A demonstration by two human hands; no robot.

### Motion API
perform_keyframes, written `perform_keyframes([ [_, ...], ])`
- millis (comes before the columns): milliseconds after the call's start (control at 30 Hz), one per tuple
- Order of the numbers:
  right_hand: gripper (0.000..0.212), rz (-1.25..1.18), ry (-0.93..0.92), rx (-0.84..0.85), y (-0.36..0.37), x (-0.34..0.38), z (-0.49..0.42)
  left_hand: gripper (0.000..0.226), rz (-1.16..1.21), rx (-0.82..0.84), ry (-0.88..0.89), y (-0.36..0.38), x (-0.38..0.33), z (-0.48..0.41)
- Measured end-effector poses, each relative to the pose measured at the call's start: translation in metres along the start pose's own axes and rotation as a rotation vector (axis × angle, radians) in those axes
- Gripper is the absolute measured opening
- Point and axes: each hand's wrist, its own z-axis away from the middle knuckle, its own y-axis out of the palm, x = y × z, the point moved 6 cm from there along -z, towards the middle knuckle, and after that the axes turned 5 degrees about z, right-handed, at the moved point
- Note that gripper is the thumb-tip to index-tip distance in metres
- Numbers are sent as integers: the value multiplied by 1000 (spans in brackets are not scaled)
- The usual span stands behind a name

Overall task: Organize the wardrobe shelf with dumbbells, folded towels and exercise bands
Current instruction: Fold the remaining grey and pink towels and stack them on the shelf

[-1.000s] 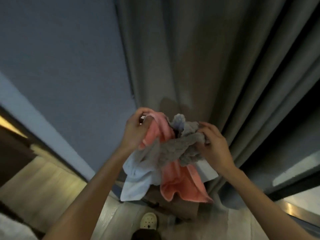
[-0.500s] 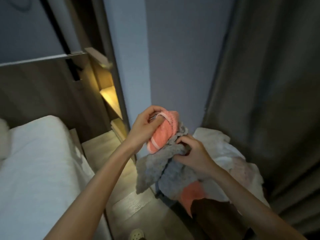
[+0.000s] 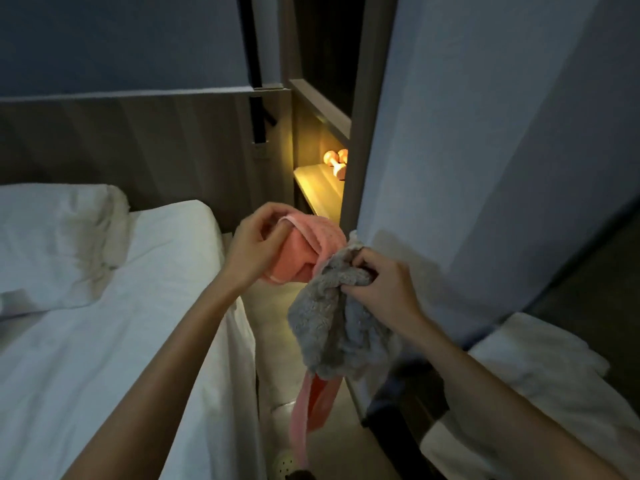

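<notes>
Two towels are being held between the hands: one pink towel, bunched in the gripping left hand, and one grey towel, hanging from the pinching right hand. The towels are touching. Beyond them, what look like two dumbbells are lying on a lit shelf beside one bed.

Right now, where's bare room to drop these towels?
Lit shelf: bare in front of the dumbbells, which crowd its back. The bed: bare sheet from pillow to mattress edge. Both busy: left hand holds pink towel, right hand grey towel.
</notes>
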Motion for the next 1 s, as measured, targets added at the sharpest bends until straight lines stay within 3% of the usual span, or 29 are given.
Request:
perform_keyframes([
  [200, 29, 71, 0, -111, 49, 2, -113, 22, -76, 36, -122, -50, 89, -71],
  [400, 18, 91, 49, -152, 83, -6, -209, 71, 7, 291, -244, -53, 160, -113],
  [500, 15, 41, 101, -135, 108, -23, -250, 79, -139, 425, -291, -40, 201, -130],
  [633, 23, -65, 152, -121, 142, -48, -298, 49, -106, 325, -297, -34, 251, -161],
  [833, 20, -164, 252, -141, 179, -103, -377, 67, 11, 288, -351, -23, 331, -220],
  [1000, 20, -179, 308, -142, 200, -137, -435, 39, 76, 295, -452, -14, 376, -275],
])
